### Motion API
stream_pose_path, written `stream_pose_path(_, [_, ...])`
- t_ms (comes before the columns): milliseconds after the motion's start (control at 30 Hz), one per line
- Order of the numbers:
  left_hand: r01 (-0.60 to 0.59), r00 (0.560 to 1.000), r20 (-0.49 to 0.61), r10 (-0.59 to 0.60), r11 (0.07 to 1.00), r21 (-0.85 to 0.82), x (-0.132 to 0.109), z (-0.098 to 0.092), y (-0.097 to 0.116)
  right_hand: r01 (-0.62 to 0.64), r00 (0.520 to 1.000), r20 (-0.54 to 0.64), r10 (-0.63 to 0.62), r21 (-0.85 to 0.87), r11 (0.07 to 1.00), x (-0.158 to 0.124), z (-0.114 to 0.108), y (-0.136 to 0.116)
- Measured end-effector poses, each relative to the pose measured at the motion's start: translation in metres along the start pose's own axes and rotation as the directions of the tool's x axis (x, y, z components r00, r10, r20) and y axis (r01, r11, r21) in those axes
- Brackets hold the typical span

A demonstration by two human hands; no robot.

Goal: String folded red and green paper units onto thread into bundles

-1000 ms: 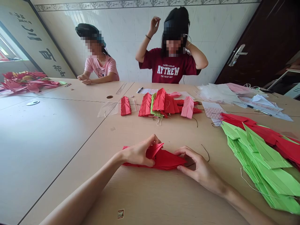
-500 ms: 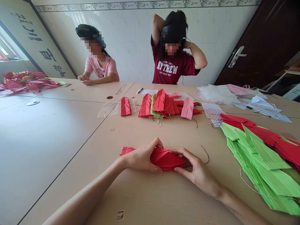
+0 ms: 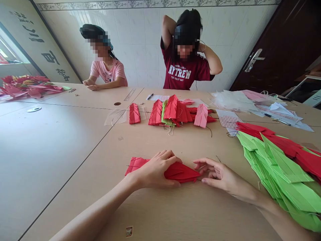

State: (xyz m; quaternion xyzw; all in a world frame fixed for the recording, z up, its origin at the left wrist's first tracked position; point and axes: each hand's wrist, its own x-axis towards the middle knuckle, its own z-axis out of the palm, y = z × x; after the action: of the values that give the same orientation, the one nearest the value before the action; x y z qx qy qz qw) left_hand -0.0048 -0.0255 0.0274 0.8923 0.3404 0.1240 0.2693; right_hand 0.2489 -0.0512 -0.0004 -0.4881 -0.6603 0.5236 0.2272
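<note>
A stack of folded red paper [image 3: 179,172] lies lengthwise on the table in front of me, its pointed end toward the right. My left hand [image 3: 159,170] is wrapped over its middle, thumb on the near side and fingers on the far side. Just off the pointed tip is my right hand [image 3: 213,172], fingers apart and curved, with nothing visible in it. A dark string shows by that hand, partly hidden behind it. Another thin string crosses the stack's left end.
Green folded paper [image 3: 278,174] and red folded paper [image 3: 283,140] are piled at the right. Ahead lie more folded bundles [image 3: 173,112], a pink one [image 3: 201,115] and plastic sheets [image 3: 233,100]. Two people sit across the table [image 3: 75,140].
My right hand has come off the pointed end and moved slightly right, its fingers opening. My left hand has shifted a little right and flattened over the red stack.
</note>
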Motion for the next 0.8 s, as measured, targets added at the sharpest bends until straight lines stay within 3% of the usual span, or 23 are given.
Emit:
stream_pose_path(167, [-0.007, 1.0, -0.012, 0.008, 0.998, 0.07, -0.001, 0.002, 0.003, -0.115, 0.993, -0.049, 0.11, -0.095, 0.989, -0.001, -0.002, 0.004])
stream_pose_path(333, [-0.01, 1.0, -0.003, 0.011, 0.993, 0.121, -0.002, -0.002, 0.004, -0.123, 0.992, -0.045, 0.116, -0.214, 0.969, -0.003, 0.001, 0.003])
stream_pose_path(567, [0.008, 1.0, 0.016, -0.01, 0.992, 0.123, -0.006, -0.009, -0.004, -0.041, 0.989, -0.148, -0.025, -0.428, 0.903, -0.002, 0.011, 0.001])
stream_pose_path(700, [0.011, 1.0, -0.014, -0.008, 0.984, 0.176, -0.005, -0.008, -0.001, 0.028, 0.984, -0.15, -0.092, -0.378, 0.925, -0.002, 0.015, -0.002])
stream_pose_path(800, [-0.026, 0.998, -0.04, 0.038, 0.966, 0.256, -0.003, -0.001, 0.005, -0.071, 0.991, -0.129, 0.045, -0.204, 0.976, -0.003, 0.017, -0.004])
